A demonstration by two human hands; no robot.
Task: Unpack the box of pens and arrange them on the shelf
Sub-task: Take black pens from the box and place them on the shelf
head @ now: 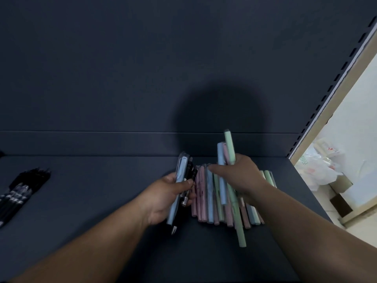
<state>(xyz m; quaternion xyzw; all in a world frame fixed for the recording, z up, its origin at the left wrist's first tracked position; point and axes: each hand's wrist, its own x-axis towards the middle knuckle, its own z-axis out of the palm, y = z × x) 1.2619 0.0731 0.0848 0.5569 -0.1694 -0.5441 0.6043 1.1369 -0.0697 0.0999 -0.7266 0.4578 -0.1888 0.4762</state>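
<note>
Dark shelf (102,190) — left hand (169,198) grips blue and black pens (180,180), right hand (242,176) clutches pastel pens (229,148) over pastel pile (206,201); black pens (22,190) far left.

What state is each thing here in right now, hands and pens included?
left hand: grips a pale blue pen and black pens.
right hand: grips a green pen and a blue pen, lifted over the row.
pastel pens: lying side by side on the shelf.
black pen bundle: lying on the shelf, far left, untouched.
plastic bags: crumpled on the floor.
</note>
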